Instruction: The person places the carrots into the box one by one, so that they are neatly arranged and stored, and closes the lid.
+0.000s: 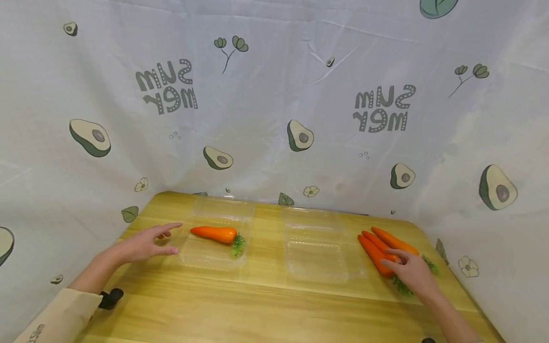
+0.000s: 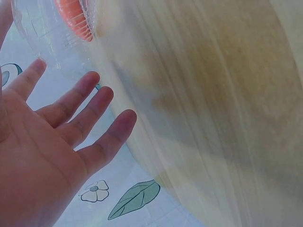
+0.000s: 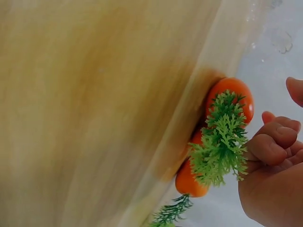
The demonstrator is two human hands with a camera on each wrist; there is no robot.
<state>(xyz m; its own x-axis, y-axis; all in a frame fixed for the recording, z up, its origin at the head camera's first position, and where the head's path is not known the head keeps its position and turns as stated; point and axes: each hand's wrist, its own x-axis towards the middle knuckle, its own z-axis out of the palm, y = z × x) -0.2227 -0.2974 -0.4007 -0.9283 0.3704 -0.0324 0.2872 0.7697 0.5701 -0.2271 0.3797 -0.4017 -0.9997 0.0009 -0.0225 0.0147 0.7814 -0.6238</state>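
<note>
In the head view, an orange carrot (image 1: 216, 233) with a green leafy top lies in the left clear plastic container (image 1: 201, 259). My left hand (image 1: 147, 243) hovers just left of this container, fingers spread and holding nothing; the left wrist view shows its bare palm (image 2: 38, 156). At the right, three carrots lie side by side on the table: a near one (image 1: 374, 255), a middle one (image 1: 376, 241) and a far one (image 1: 394, 239). Over their leafy ends is my right hand (image 1: 413, 274), its fingers loosely bent and its thumb apart. I cannot tell whether it touches a carrot.
A second clear plastic container (image 1: 317, 262), with its lid folded back, stands between the left container and the three carrots. The wooden table (image 1: 223, 309) has a white curtain (image 1: 266, 95) with avocado prints behind it. A small black object (image 1: 111, 298) is by the left sleeve.
</note>
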